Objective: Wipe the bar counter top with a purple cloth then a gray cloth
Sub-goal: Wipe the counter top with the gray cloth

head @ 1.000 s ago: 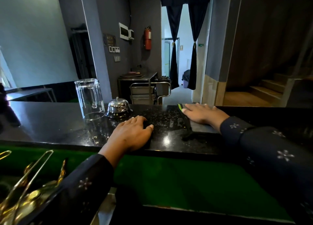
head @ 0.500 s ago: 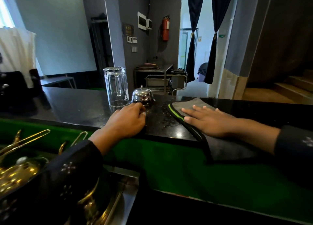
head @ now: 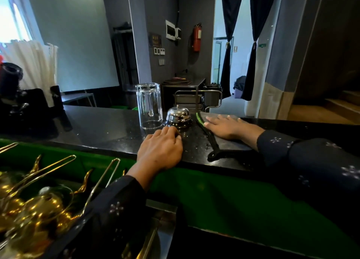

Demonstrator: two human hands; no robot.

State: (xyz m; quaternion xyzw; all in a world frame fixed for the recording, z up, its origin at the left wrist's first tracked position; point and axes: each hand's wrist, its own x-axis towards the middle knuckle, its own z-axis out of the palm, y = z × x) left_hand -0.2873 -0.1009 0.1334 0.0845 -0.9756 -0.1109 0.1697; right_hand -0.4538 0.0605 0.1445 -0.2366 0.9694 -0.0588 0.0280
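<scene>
1. Since half a second ago my right hand (head: 228, 126) has slid the gray cloth (head: 224, 141) away from the counter's near edge, toward the far edge.
2. It lies flat on the cloth, fingers straight, pressing it onto the black counter top (head: 101, 126).
3. My left hand (head: 160, 151) rests on the counter with fingers curled under, holding nothing I can see, just before the bell (head: 178, 115) and upturned glass (head: 149, 105).

Your right hand (head: 229, 127) lies on the gray green-edged cloth (head: 220, 140), right of the domed chrome bell (head: 178, 115). The upturned clear glass (head: 149, 105) stands left of the bell, both on the black stone counter (head: 101, 124).
</scene>
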